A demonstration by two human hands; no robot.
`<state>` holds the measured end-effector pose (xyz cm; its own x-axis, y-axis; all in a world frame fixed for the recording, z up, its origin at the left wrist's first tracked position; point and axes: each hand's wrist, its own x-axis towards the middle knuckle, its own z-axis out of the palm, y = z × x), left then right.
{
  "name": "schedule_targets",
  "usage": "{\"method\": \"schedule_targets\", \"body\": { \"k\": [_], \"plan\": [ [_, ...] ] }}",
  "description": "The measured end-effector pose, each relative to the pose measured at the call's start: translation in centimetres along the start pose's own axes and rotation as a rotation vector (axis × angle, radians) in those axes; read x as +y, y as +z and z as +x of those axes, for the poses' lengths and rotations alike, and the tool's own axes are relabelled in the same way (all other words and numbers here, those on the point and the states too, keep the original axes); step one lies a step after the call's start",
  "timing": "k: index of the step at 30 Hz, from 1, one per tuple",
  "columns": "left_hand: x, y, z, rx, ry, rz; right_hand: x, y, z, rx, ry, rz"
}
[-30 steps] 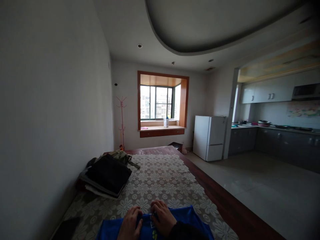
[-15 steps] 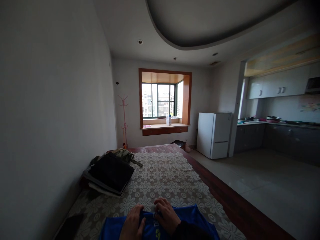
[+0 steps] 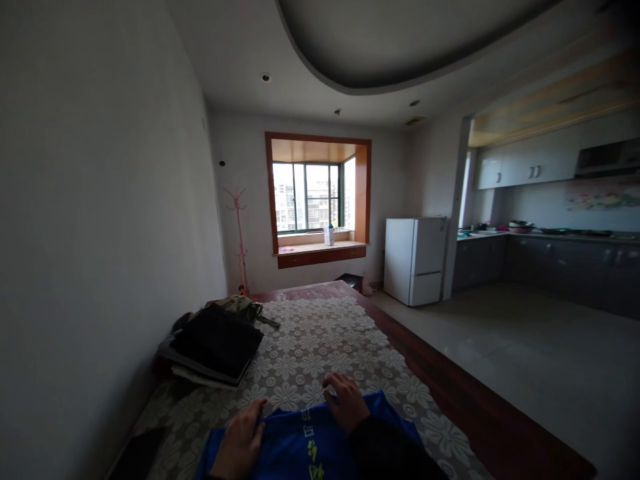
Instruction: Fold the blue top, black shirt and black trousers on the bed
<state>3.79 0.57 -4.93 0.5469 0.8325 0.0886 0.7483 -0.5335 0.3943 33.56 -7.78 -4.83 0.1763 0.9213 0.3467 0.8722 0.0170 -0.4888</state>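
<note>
A blue shirt (image 3: 287,447) with white and yellow-green print lies spread on the lace tablecloth (image 3: 320,350) at the bottom of the view. On its left part rests my left hand (image 3: 243,433), fingers stretched out toward the far edge of the cloth. My right hand (image 3: 347,400) is over the shirt's far edge, its fingers apart and slightly bent, reaching past that edge. Neither hand grips anything. A dark sleeve covers my right forearm. The near part of the shirt runs out of view.
A pile of folded clothes (image 3: 215,343), black on top, sits at the table's left by the wall. A dark flat item (image 3: 137,453) lies at the lower left. The table's wooden edge (image 3: 450,377) runs along the right. A white fridge (image 3: 414,260) stands beyond.
My hands have moved apart, the left one going left and the right one going right and farther forward. More of the shirt's print shows between them. The camera has turned slightly right.
</note>
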Motion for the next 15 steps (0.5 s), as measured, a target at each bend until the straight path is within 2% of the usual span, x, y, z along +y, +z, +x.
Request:
{"method": "schedule_targets", "body": {
  "k": [4, 9, 12, 15],
  "plan": [
    [-0.9, -3.2, -1.0, -0.1, -0.14, 0.117, 4.9, -2.7, -1.8, -0.008, 0.17, -0.233],
    [0.6, -6.8, -2.6, -0.129, -0.249, 0.172, 10.0, -5.4, -4.6, -0.03, 0.221, -0.281],
    [0.8, -7.6, -2.9, -0.142, -0.259, 0.161, 11.2, -6.0, -5.0, -0.021, 0.228, -0.223],
    [0.0, -7.4, -2.8, -0.106, -0.261, 0.164, 11.9, -5.7, -4.9, 0.018, 0.249, -0.157]
  ]
}}
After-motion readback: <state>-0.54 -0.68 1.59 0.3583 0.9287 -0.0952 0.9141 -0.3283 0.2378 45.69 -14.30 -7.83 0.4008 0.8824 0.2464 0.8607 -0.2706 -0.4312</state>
